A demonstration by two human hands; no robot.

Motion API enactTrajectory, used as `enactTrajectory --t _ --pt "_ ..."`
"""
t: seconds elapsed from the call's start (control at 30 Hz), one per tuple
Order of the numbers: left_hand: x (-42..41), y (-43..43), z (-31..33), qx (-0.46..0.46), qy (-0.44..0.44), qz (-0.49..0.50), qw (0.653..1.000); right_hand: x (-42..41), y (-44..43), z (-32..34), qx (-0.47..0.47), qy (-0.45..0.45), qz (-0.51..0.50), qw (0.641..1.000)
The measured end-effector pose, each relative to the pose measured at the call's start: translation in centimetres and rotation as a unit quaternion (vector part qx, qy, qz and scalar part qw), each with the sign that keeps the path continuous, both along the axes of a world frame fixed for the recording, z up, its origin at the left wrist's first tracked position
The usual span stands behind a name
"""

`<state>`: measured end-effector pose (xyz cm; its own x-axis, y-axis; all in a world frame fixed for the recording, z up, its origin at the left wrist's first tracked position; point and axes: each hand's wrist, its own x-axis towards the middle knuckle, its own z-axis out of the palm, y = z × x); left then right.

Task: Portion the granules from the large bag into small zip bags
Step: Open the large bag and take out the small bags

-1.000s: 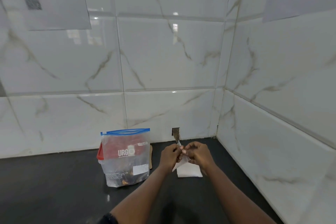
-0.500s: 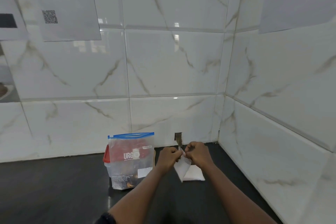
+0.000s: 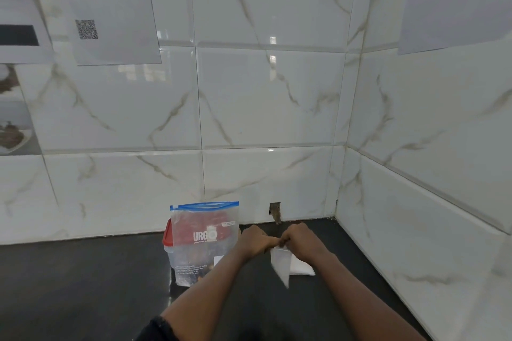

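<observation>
A large clear zip bag (image 3: 203, 241) with a blue seal strip and a red printed label stands upright on the black counter (image 3: 69, 285), close to the back wall. To its right, my left hand (image 3: 256, 239) and my right hand (image 3: 302, 239) pinch the top edge of one small clear zip bag (image 3: 281, 266), which hangs down between them. Under it lies a flat stack of small zip bags (image 3: 302, 268). Granules show dark in the large bag's lower part.
A container with a red lid (image 3: 167, 238) stands right behind the large bag. White marble tile walls meet in a corner at the right. Printed sheets (image 3: 110, 16) hang on the back wall and another sheet (image 3: 457, 0) on the right wall. A small hole (image 3: 275, 210) sits in the tile base.
The camera has tilted upward, so the hands and bags sit lower in view. The small bag now hangs lower from both hands, lifted off the stack.
</observation>
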<state>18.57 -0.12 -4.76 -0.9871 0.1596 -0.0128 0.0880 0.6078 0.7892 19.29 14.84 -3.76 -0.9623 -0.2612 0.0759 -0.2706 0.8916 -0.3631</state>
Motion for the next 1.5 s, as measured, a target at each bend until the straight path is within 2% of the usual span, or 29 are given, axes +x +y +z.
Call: enactTrajectory --t 0.07,0.17,0.23,0.3,0.43,0.5,0.67,0.8,1.03,1.07,1.1,1.13,1.17,1.2,1.23,1.3,1.4,1.5 --pt "0.3 -0.2 0.0 -0.017 -0.010 -0.009 1.000 0.0 0.1 -0.4 0.009 0.012 -0.005 1.000" --pt "0.8 0.0 0.1 -0.031 0.041 0.003 0.999 0.1 -0.4 -1.0 -0.005 0.012 -0.002 1.000" --pt "1.3 0.1 0.1 0.007 0.053 -0.008 0.999 0.3 -0.8 -1.0 -0.042 0.014 -0.010 0.999" --pt "1.3 -0.2 -0.3 0.028 0.038 -0.061 0.997 -0.1 -0.8 -1.0 -0.094 0.010 -0.024 0.995" --pt "0.7 -0.6 -1.9 -0.063 0.064 -0.142 0.986 -0.4 -1.1 -1.2 -0.118 -0.033 -0.026 0.992" --pt "0.3 -0.4 -2.8 -0.087 0.075 -0.134 0.984 -0.7 -1.1 -1.6 -0.105 -0.040 -0.023 0.993" --pt "-0.6 0.0 -4.3 -0.073 0.081 -0.080 0.991 -1.4 -1.1 -2.2 -0.116 -0.034 -0.003 0.993" --pt "-1.6 -0.1 -4.8 -0.041 0.085 -0.022 0.995 -2.4 -1.2 -2.3 -0.159 -0.023 -0.022 0.987" --pt "-3.9 0.1 -5.6 0.046 0.070 -0.012 0.996 -5.6 -2.2 -2.3 -0.142 -0.003 0.015 0.990" --pt "-4.3 0.2 -5.6 0.053 0.071 -0.013 0.996 -5.9 -2.3 -2.4 -0.184 -0.012 0.002 0.983" --pt "-4.9 0.1 -5.6 0.057 0.074 -0.012 0.996 -6.4 -2.4 -2.5 -0.269 -0.031 -0.024 0.962" --pt "-5.3 0.1 -5.4 0.063 0.079 -0.005 0.995 -6.5 -2.4 -2.5 -0.387 -0.052 -0.057 0.919" --pt "-5.7 -0.1 -5.1 0.075 0.085 0.008 0.994 -6.7 -2.5 -2.5 -0.504 -0.070 -0.103 0.855" --pt "-6.1 -0.2 -4.7 0.091 0.087 0.021 0.992 -7.2 -2.5 -2.9 -0.574 -0.078 -0.155 0.800" --pt "-6.5 -0.3 -4.3 0.108 0.087 0.029 0.990 -7.6 -2.6 -3.4 -0.593 -0.091 -0.194 0.776" --pt "-7.2 -0.5 -3.6 0.129 0.082 0.035 0.988 -8.5 -3.6 -5.2 -0.519 -0.133 -0.229 0.813" --pt "-8.1 -0.5 -2.8 0.145 0.071 0.030 0.986 -8.9 -6.2 -7.7 -0.366 -0.179 -0.198 0.891" --pt "-8.9 -0.4 -2.6 0.163 0.063 0.020 0.984 -9.1 -8.6 -9.5 -0.276 -0.164 -0.157 0.934"
